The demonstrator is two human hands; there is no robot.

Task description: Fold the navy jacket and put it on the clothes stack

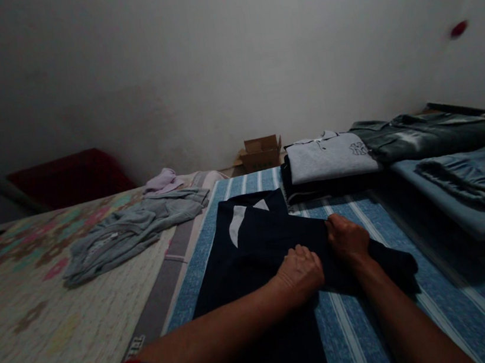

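Note:
A dark navy shirt (pixel 251 246) with a white mark near its collar lies flat on a blue striped bedsheet (pixel 361 332). My left hand (pixel 299 270) is closed into a fist on the shirt's folded right edge. My right hand (pixel 346 237) is right beside it, fingers curled and gripping the same fold where the sleeve crosses over. The sleeve end (pixel 397 268) trails off to the right under my right forearm.
A grey crumpled garment (pixel 128 235) and a lilac cloth (pixel 162 181) lie on a patterned mat (pixel 33 328) to the left. Folded grey polo on dark clothes (pixel 331 161) and stacked jeans (pixel 469 175) sit at the right. A small cardboard box (pixel 261 152) stands by the wall.

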